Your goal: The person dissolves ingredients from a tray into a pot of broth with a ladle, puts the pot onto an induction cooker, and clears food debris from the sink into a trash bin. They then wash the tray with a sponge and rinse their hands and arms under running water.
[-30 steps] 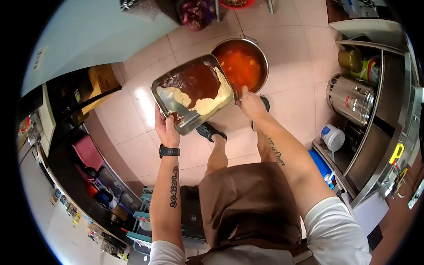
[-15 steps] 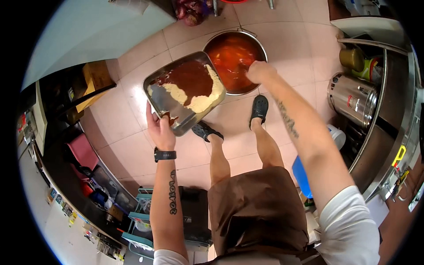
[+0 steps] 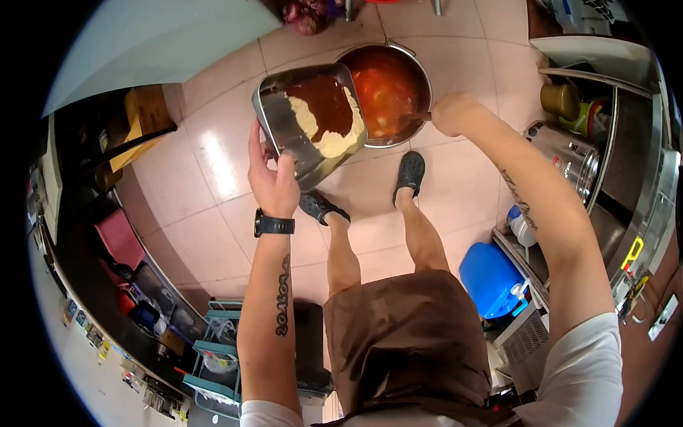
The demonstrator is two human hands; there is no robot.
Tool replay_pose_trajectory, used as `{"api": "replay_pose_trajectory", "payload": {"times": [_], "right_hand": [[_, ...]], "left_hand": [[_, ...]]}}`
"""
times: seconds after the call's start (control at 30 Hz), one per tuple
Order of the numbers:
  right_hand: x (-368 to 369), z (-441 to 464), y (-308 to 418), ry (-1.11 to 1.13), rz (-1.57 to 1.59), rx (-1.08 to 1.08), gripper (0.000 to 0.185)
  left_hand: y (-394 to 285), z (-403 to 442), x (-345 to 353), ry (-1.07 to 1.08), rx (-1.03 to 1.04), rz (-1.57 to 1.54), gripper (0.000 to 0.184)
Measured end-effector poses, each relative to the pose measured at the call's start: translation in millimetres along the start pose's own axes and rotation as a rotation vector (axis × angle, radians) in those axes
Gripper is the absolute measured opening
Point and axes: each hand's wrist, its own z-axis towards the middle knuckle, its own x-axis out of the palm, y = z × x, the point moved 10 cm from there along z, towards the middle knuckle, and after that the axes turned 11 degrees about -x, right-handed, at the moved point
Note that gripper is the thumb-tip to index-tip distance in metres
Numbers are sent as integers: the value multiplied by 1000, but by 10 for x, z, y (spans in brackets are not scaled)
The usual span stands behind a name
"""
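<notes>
My left hand (image 3: pixel 274 174) is closed on the lower left edge of a rectangular metal tray (image 3: pixel 288 132). The tray is tilted toward the pot and its right edge overlaps the pot's left rim. Inside lie a red-brown powder or paste (image 3: pixel 324 99) and a pale yellow powder (image 3: pixel 336 144). My right hand (image 3: pixel 455 114) is closed around a stirring tool (image 3: pixel 420 116), whose lower end is hidden in the pot. The round metal pot (image 3: pixel 429 89) stands on the floor, holding red liquid (image 3: pixel 384 82) with paler patches.
My feet in black clogs (image 3: pixel 410 171) stand just below the pot. Red onions (image 3: pixel 308 18) lie beyond it. A blue container (image 3: pixel 491 281) and a steel drum (image 3: pixel 569 160) are on the right. Shelves line both sides, and a teal rack (image 3: pixel 217 352) stands at lower left.
The tray has moved right and slightly up, and its contents sit closer to its pot-side edge. My right hand has shifted right, from over the pot to beside its rim.
</notes>
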Motion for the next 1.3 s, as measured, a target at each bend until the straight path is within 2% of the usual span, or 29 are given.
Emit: {"api": "replay_pose_trajectory", "payload": {"times": [0.07,0.17,0.33,0.47,0.63,0.67,0.77,0.87,0.97,1.03,1.27,1.3], "right_hand": [[-8,-122,10,11,57,2,29],[-60,-200,100,-36,-52,-61,28],[-97,-254,-9,-125,97,30,27],[-55,-524,-191,-228,173,84,30],[-123,-459,-296,-360,114,76,29],[-135,-413,-349,-374,103,76,29],[-205,-368,-439,-522,51,79,27],[-2,-209,-512,-424,77,98,23],[-9,-463,-449,-379,137,122,19],[-13,-646,-396,-367,51,81,18],[51,-1067,-556,-509,-30,190,17],[71,-1066,-579,-449,-24,209,17]], "left_hand": [[-33,14,57,-15,13,58,67],[-82,49,165,-15,6,156,69],[-146,119,324,-34,17,402,75],[-311,104,518,-70,132,579,76],[-390,76,581,-95,223,700,78],[-455,54,606,-112,281,691,79],[-501,56,558,-149,269,694,77],[-511,85,512,-164,234,648,75],[-479,115,454,-179,207,612,75],[-438,132,409,-182,193,592,76],[-365,179,334,-172,151,518,74],[-361,188,307,-171,143,511,74]]}}
